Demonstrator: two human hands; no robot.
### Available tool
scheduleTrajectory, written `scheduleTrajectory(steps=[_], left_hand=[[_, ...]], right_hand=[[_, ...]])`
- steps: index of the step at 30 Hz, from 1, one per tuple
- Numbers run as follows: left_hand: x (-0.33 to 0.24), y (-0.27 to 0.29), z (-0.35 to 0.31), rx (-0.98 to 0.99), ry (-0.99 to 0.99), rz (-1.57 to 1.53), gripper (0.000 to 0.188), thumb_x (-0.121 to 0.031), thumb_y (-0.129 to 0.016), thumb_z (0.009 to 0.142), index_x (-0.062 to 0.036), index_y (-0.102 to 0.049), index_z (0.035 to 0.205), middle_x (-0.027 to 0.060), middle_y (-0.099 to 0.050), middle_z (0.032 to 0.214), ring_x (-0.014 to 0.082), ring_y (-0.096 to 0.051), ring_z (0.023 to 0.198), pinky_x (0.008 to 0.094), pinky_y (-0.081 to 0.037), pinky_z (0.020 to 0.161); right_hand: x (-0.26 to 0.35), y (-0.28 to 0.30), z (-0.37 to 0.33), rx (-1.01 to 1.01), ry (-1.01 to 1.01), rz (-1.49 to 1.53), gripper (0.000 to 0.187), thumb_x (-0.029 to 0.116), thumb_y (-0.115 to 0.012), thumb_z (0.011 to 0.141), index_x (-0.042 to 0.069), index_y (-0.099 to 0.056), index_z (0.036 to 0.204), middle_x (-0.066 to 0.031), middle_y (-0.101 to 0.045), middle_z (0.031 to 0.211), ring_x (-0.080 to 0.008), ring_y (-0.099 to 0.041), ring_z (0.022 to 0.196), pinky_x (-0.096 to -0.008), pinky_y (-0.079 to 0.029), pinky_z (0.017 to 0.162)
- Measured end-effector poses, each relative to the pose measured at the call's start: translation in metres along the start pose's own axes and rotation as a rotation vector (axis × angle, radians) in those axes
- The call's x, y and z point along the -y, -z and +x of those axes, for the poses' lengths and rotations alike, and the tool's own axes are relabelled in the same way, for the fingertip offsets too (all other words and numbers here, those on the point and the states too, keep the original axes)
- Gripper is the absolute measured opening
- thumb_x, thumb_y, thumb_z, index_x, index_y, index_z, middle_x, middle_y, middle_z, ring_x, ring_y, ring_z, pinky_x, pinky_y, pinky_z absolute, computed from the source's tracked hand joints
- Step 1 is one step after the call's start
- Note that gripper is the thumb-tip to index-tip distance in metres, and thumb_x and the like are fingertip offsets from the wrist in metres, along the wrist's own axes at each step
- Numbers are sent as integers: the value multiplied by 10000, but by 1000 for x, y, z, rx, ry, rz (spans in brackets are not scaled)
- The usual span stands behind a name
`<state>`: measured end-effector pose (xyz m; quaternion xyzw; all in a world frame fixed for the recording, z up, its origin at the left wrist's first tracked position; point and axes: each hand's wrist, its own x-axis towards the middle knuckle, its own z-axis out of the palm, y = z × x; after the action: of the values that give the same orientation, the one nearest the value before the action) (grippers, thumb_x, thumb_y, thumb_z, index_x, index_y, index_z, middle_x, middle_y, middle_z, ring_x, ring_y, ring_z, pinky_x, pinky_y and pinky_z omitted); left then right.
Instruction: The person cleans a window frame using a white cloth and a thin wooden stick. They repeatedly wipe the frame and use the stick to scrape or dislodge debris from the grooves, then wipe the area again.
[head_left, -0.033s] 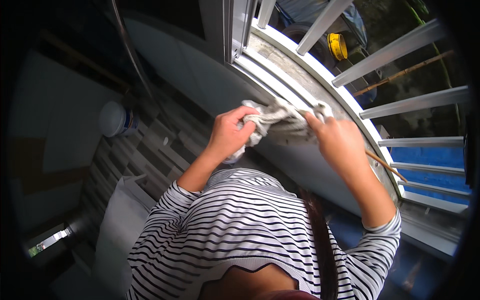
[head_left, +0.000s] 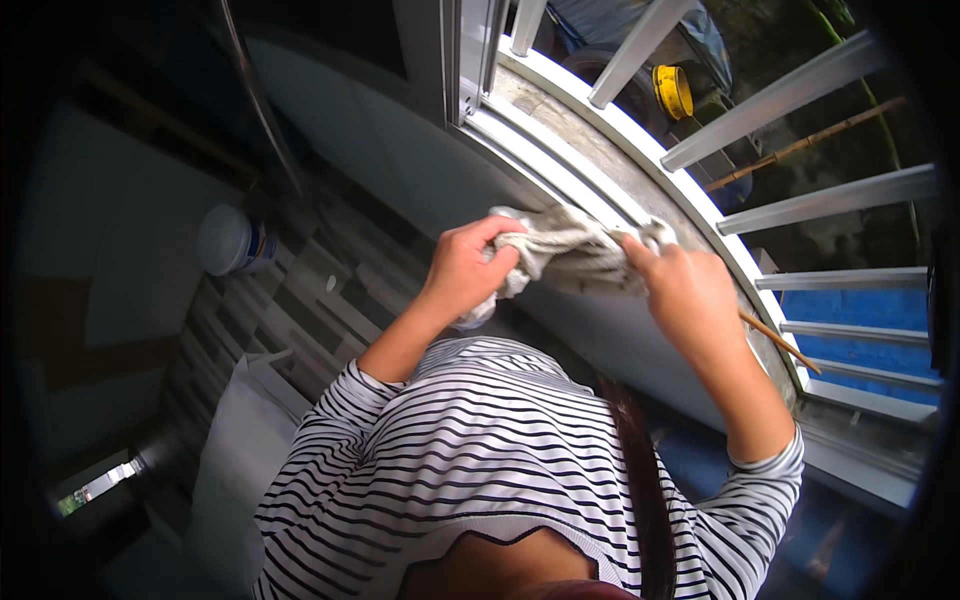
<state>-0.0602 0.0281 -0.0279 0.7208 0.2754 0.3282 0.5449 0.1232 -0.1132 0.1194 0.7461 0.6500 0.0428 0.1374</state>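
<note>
A dirty white cloth (head_left: 565,240) with dark smudges is stretched between my two hands, beside the window sill. My left hand (head_left: 468,268) is closed on its bunched left end, thumb and fingers pinching the folds. The other end is gripped by my right hand (head_left: 692,290), whose index finger points along the fabric. A thin brown stick (head_left: 780,340) sticks out from behind my right hand toward the window bars; where it meets the hand is hidden. Part of the cloth hangs below my left hand.
To the right runs a white window frame (head_left: 555,180) with a concrete sill (head_left: 600,125) and metal bars (head_left: 805,105). Outside lies a yellow ring-shaped object (head_left: 673,92). A white bucket (head_left: 225,240) stands on the patterned floor (head_left: 290,300). A pale sheet-like thing (head_left: 240,450) is behind my left arm.
Both hands have shifted slightly to the right and down with the cloth between them. The stick has moved along with my right hand.
</note>
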Motion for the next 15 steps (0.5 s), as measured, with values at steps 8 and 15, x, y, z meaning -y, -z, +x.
scheduleTrajectory(steps=[8,15], left_hand=[[-25,-51,-7,204,-241,74,213,-67,-633,805,-40,-691,1008,114,-691,858,184,-656,677,280,-511,635],[-16,-11,-2,3,-33,-337,185,32,-571,883,48,-620,1061,41,-676,942,67,-616,833,211,-504,756]], right_hand=[[-27,-12,-76,136,-212,-21,302,69,-572,848,123,-701,1115,-159,-646,719,-317,-670,661,-420,-531,586],[22,-24,-13,-63,-220,164,430,40,-557,823,173,-648,1222,-184,-618,766,-355,-643,665,-454,-525,617]])
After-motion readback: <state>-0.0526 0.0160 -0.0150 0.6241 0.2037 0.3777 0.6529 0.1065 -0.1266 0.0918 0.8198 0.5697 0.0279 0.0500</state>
